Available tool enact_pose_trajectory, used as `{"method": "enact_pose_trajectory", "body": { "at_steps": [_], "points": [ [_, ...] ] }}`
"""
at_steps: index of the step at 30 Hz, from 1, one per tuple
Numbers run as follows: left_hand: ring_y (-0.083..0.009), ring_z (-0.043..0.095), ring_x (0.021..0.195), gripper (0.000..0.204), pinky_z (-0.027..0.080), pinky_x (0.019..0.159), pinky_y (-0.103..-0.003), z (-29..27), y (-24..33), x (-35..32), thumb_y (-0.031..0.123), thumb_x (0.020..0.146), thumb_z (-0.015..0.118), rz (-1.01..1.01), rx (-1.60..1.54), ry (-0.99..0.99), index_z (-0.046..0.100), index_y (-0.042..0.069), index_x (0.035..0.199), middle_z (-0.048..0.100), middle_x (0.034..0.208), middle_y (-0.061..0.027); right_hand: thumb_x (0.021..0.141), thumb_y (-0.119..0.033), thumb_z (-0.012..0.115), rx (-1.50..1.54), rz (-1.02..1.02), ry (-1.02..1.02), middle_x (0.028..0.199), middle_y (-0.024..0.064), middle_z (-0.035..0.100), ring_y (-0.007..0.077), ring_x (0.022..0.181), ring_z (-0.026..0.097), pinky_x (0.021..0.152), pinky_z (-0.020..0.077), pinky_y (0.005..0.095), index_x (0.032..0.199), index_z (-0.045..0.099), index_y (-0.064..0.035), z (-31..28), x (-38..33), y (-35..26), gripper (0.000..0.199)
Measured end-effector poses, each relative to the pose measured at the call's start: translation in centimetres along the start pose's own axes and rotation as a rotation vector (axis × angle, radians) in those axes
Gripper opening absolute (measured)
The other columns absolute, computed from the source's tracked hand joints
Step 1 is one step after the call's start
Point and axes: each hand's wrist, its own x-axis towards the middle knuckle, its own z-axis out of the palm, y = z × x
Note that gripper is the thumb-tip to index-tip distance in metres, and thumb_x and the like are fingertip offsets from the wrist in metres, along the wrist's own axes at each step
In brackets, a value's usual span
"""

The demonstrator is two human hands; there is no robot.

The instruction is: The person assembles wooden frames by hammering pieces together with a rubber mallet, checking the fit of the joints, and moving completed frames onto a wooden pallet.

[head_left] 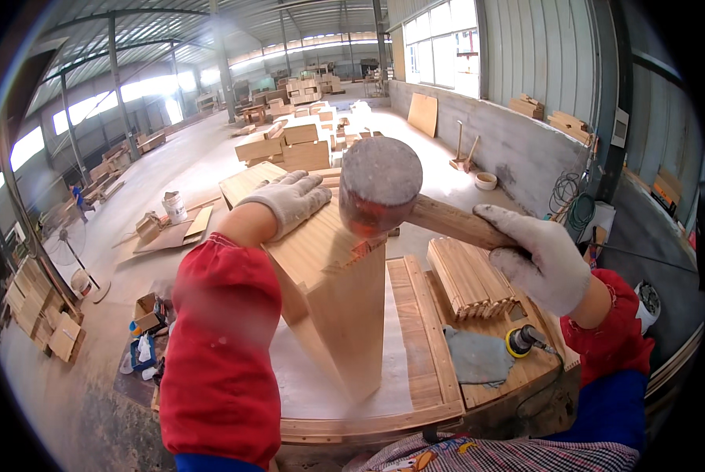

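A gloved right hand (543,259) is closed tightly around the wooden handle of a rubber mallet (380,189), whose round head sits just left of the grip, touching the finger-jointed corner of a wooden box (345,291). The gloved left hand (289,200) lies flat and spread on the box's top panel, beside the mallet head. A stack of slats (466,279) lies below the right hand.

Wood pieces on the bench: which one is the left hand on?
The finger-jointed box panel under the left hand; the slat bundle lies untouched to its right.
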Motion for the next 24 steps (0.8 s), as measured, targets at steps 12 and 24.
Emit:
{"method": "enact_pose_trajectory", "body": {
  "at_steps": [12,24],
  "points": [
    [-0.0268,0.024,0.135,0.041,0.023,0.109,-0.035,-0.3,0.5,-0.1,0.033,0.097,0.028,-0.107,-0.078,-0.042,0.038,0.020,0.135,0.030,0.144,-0.0085,0.079,-0.006,0.059,0.026,-0.001,0.046,0.087,0.0204,0.061,0.0272,0.077,0.063,0.070,0.0482,0.0301,0.120,0.050,0.0026,0.1,-0.8,0.2,0.043],
    [-0.0276,0.027,0.133,0.039,0.025,0.109,-0.036,1.3,-1.1,-0.1,0.030,0.096,0.032,0.005,0.037,0.078,0.041,0.020,0.133,0.031,0.144,-0.0092,0.082,-0.005,0.056,0.255,0.071,0.160,0.088,0.0201,0.060,0.0216,0.076,0.061,0.072,0.0471,0.0283,0.121,0.048,0.0045,0.8,-0.7,1.3,0.041]
  ]
}}
